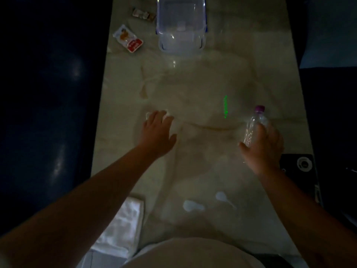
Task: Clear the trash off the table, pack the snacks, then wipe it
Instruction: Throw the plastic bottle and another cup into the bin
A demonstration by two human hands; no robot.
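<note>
Fingers (161,118) of the left hand (157,132) spread and reaching down onto a small white crumpled thing, probably a tissue (166,114), mid counter (193,84); whether they pinch it yet, cannot tell, the hand covers most of it. Right hand (264,144) has fingers curled round a clear plastic bottle (253,126) with a purple cap, held tilted near the right edge of the counter.

Head view only, dim light. Far end: clear plastic container (180,26), open, looks empty. Just left of it two snack packets lie on the counter, a red-and-white one (127,38) and a smaller brown one (144,14). Near edge: folded white cloth (123,227) at the left, two pale smears or bits (193,206) near the middle, unclear what.

Judgement: early in the trash-clearing step. Bottle picked up, tissue being gathered. Snacks not yet packed, cloth untouched, so wiping not begun. No bin in view.
</note>
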